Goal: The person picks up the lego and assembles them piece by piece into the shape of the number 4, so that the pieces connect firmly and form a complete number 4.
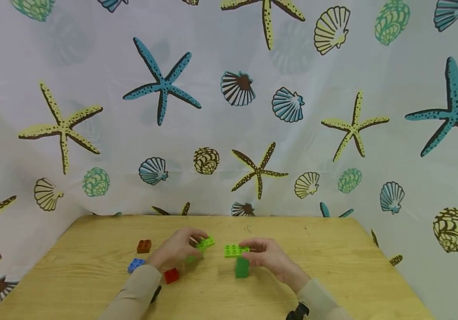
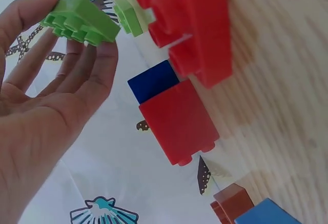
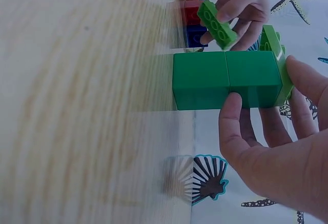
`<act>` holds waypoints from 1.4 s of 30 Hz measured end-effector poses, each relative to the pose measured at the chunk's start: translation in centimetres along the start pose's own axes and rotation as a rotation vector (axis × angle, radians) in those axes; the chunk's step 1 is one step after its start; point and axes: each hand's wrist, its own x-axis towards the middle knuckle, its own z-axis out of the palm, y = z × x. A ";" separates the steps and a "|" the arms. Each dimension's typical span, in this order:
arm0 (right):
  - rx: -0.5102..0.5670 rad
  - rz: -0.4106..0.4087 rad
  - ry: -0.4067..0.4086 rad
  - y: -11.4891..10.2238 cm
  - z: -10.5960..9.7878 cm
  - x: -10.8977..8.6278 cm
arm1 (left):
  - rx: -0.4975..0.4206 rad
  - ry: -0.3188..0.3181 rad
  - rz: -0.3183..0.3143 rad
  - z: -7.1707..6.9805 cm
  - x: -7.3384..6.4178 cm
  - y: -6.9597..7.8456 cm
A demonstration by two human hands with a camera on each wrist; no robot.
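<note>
My left hand (image 1: 178,250) pinches a lime green brick (image 2: 84,19) between thumb and fingers, raised above the table and tilted, its studs in view. My right hand (image 1: 273,260) grips a standing stack of two dark green blocks (image 3: 225,80) with a lime green studded brick (image 1: 234,251) lying across the top. In the right wrist view, one digit lies against the side of the upper dark green block, while another touches the lime brick. The left hand is just left of this stack.
Close to the left forearm is a red brick (image 1: 171,275). Another red block (image 2: 179,121) and a dark blue block (image 2: 154,82) stand together beyond it. Farther left lie a blue brick (image 1: 136,265) and a reddish-brown brick (image 1: 144,246). Shell-patterned cloth hangs behind the wooden table (image 1: 333,266).
</note>
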 end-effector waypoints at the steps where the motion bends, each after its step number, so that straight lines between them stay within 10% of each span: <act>1: -0.001 0.003 0.000 0.1 0.0 -0.1 | -0.027 0.003 0.002 0.1 0.0 0.1; 15: -0.008 -0.004 -0.017 -0.1 -0.1 0.1 | -0.048 0.180 0.043 1.0 0.7 1.3; 42: -0.009 -0.029 -0.020 0.4 0.0 0.1 | -0.051 0.056 0.296 2.4 0.7 3.1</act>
